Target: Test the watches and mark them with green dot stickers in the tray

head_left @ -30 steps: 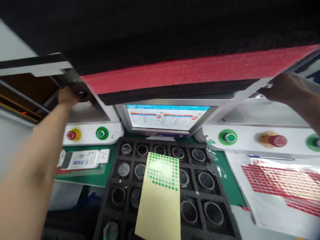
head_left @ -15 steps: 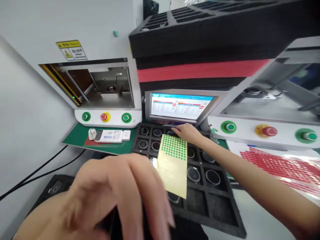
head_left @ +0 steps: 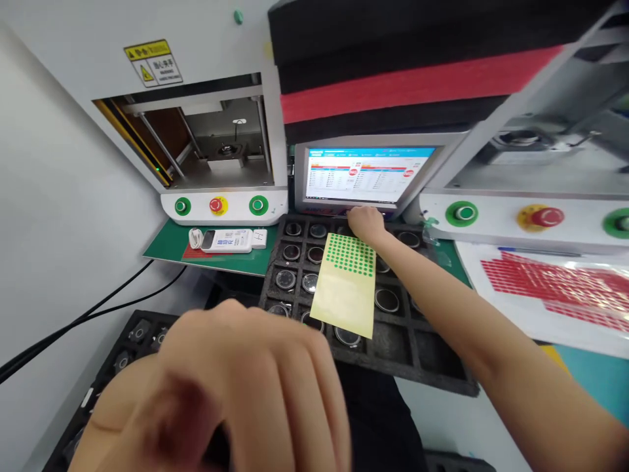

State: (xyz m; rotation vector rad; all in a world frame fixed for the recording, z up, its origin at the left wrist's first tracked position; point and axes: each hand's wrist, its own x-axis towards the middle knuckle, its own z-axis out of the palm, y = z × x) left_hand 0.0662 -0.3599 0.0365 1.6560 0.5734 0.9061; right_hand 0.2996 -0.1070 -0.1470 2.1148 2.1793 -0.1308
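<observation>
A black foam tray [head_left: 432,373] with round lens-like parts in its cells lies in front of me. Across it rests a yellow sheet of green dot stickers [head_left: 346,285]. My right hand [head_left: 366,223] reaches over the tray to its far row, just under the monitor [head_left: 366,176], fingers down on the foam; what it grips is hidden. My left hand [head_left: 236,387] is close to the camera at the bottom, blurred, fingers curled over something dark that I cannot make out.
Stacked black and red foam trays [head_left: 417,85] sit on top of the monitor. A test machine [head_left: 216,151] with green and red buttons stands left, another [head_left: 545,216] right. A white device [head_left: 227,240] lies on the green mat. Red sticker sheet [head_left: 555,288] right; another tray [head_left: 142,334] lower left.
A second ago both hands were up at the foam stack overhead. Now the stack rests on the monitor, my right hand is down at the tray's far row, my left near the camera.
</observation>
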